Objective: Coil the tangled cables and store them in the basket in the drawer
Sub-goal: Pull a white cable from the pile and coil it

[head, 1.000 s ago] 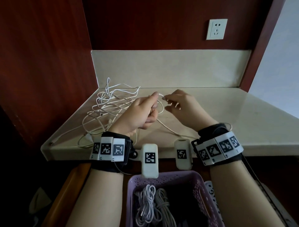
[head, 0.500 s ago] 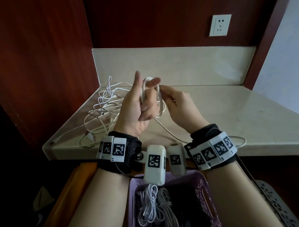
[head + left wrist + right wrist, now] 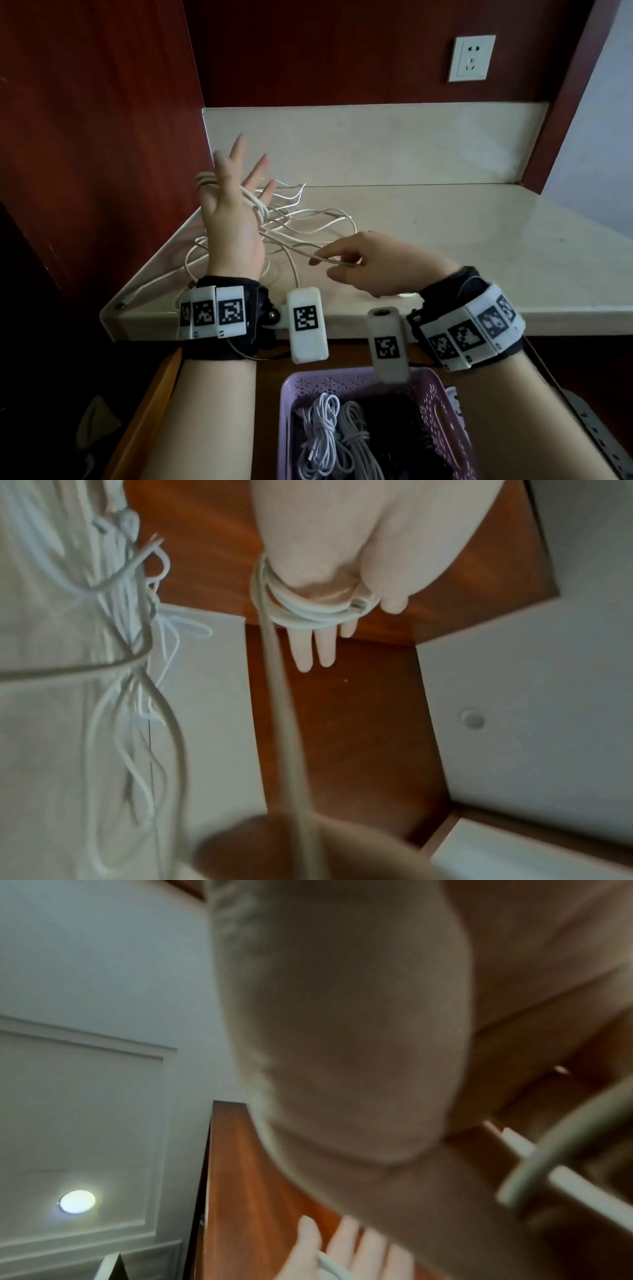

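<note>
Above counter (image 3: 445,240), left hand (image 3: 233,219) raised, fingers (image 3: 236,154) splayed, cable-wrapped; right hand (image 3: 373,263) pinching cable (image 3: 294,248).

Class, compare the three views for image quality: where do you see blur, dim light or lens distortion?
Head view: dim but sharp, the counter edges bowed by the wide lens, the left hand crisp. Left wrist view: the coiled cable on the fingers readable, the strand running to the camera smeared. Right wrist view: the right hand fills it, soft and blurred; a ceiling light glares.
</note>
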